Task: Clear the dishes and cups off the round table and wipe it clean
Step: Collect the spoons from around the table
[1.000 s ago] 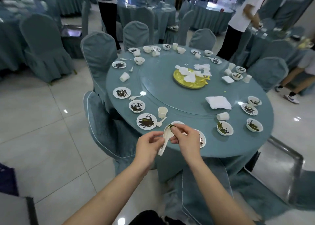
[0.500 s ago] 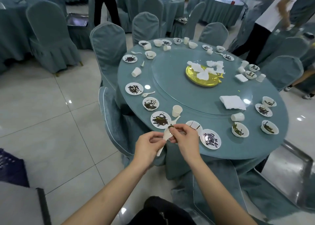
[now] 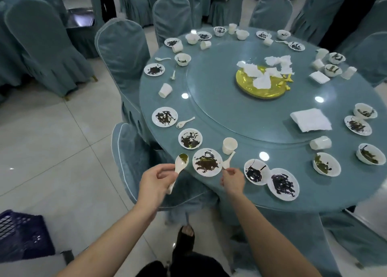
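**Two spoons in hand at the table's near edge**

The left hand (image 3: 156, 182) gripped a white spoon (image 3: 179, 166) by its handle, fingers curled round it, bowl tipped up and away at about 1 o'clock from the hand; the bowl held a greenish residue and hung just off the rim of the round table (image 3: 240, 117). The right hand (image 3: 232, 181) pinched the bowl end of a second spoon (image 3: 228, 160), whose handle pointed to 1 o'clock toward an upright cup (image 3: 229, 145) and lay on the tabletop.

Between the two hands, at 12 o'clock, sat a soiled plate (image 3: 207, 162) smeared dark. At 11 o'clock from it stood a small bowl (image 3: 190, 138) with leafy scraps. To 3 o'clock of the right hand were two more smeared plates (image 3: 283, 184), edges overlapping.

On the glass turntable (image 3: 226, 100) lay a gold platter (image 3: 247, 84) with crumpled napkins on it, and a folded white cloth (image 3: 311, 120) at its 4 o'clock edge (other place settings ringed the rim, several cups tipped over).

A dark crate (image 3: 21, 232) stood on the floor at 8 o'clock from the person.
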